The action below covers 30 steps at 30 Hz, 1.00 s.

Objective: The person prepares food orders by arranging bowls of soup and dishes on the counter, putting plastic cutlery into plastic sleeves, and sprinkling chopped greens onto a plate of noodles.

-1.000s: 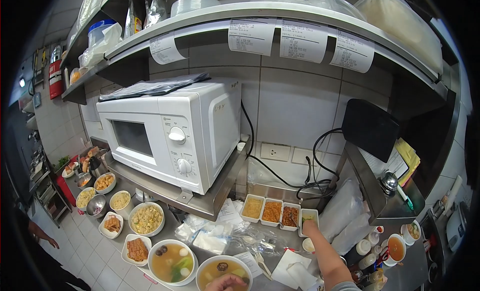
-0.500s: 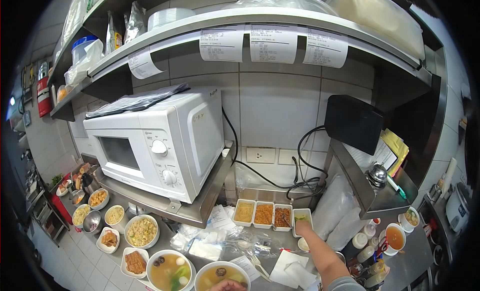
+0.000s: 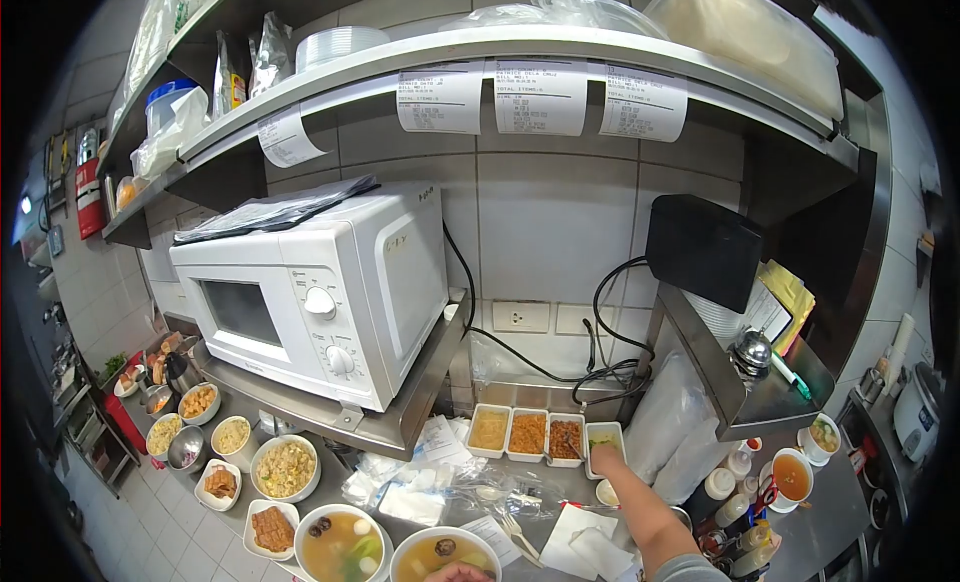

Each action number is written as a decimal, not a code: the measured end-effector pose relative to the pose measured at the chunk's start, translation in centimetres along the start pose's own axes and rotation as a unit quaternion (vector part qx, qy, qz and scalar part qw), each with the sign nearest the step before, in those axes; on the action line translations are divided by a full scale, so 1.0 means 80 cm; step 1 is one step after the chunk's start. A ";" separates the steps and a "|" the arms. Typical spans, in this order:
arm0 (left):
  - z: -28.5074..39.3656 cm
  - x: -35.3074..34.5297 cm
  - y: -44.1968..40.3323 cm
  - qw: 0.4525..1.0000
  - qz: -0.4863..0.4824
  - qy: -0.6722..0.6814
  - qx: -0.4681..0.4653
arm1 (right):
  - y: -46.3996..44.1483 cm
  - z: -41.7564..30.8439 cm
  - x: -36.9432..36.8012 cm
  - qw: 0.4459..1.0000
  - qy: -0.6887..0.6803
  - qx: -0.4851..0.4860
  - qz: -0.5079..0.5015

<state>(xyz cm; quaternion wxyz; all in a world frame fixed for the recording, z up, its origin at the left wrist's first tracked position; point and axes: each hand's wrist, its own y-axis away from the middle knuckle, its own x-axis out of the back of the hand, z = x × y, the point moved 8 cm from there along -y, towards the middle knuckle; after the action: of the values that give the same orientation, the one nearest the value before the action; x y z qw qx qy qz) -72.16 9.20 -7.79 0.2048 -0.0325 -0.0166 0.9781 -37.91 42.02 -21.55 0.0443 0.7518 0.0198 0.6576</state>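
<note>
My right hand (image 3: 604,459) reaches into a white rectangular tub (image 3: 592,425) of chopped greens (image 3: 603,438), its fingers drawn together and the tips hidden. Three more white tubs stand in a row to the left: one of pale yellow bits (image 3: 489,427), one of orange-brown bits (image 3: 527,433) and one of dark brown bits (image 3: 565,440). At the bottom edge, my left hand (image 3: 460,573) is curled over the near side of a soup bowl (image 3: 415,544); what it holds, if anything, is not visible. Beside it stands another soup bowl (image 3: 341,556) with greens and pale round pieces.
A white microwave (image 3: 330,282) sits on a raised shelf at left, above bowls of fried rice (image 3: 285,467) and a dish of browned meat slices (image 3: 271,529). Plastic bags (image 3: 415,492), a fork (image 3: 520,532) and napkins (image 3: 585,542) lie in front. Sauce bottles (image 3: 735,502) crowd the right.
The camera view has shifted slightly. My right hand stays at the tub of greens, and my left hand stays over the soup bowl.
</note>
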 end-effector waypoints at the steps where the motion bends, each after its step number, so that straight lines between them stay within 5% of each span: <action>1: 0.002 0.001 0.001 1.000 0.002 -0.001 -0.003 | 0.002 -0.004 0.006 1.000 0.009 0.003 0.007; 5: -0.045 0.023 0.003 0.997 0.036 -0.070 0.025 | 0.017 -0.015 0.032 0.999 0.037 0.022 0.021; 11: -0.020 0.002 -0.001 1.000 0.001 0.013 0.010 | -0.001 0.003 0.010 0.997 0.013 0.019 0.068; 14: -0.079 0.030 -0.005 0.993 0.024 -0.119 -0.002 | -0.011 0.010 0.007 0.989 0.050 0.065 0.120; 17: 0.053 -0.006 -0.030 0.980 -0.076 -0.181 -0.039 | -0.028 0.044 0.000 0.973 0.001 0.059 0.225; 20: 0.118 -0.029 -0.076 0.955 -0.109 -0.271 -0.042 | 0.043 0.028 0.089 0.970 -0.172 0.010 0.171; 21: 0.134 -0.040 -0.097 0.944 -0.110 -0.298 -0.088 | 0.027 0.054 0.053 0.910 -0.396 -0.057 0.106; 23: 0.143 -0.061 -0.147 0.917 -0.140 -0.329 -0.174 | 0.050 0.035 0.053 0.676 -0.731 -0.077 0.060; 29: 0.056 -0.103 -0.340 0.855 -0.075 -0.456 -0.238 | 0.133 0.018 0.093 0.556 -0.829 -0.059 -0.003; 30: 0.029 -0.108 -0.364 0.796 -0.072 -0.563 -0.211 | 0.154 0.014 0.100 0.546 -0.836 -0.054 -0.010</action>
<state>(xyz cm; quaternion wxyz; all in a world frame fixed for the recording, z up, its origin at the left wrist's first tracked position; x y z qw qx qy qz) -52.78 32.38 -3.64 0.2175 0.4826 -0.3375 0.7784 -36.04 30.44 -12.66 0.0879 0.9577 -0.0544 -0.2688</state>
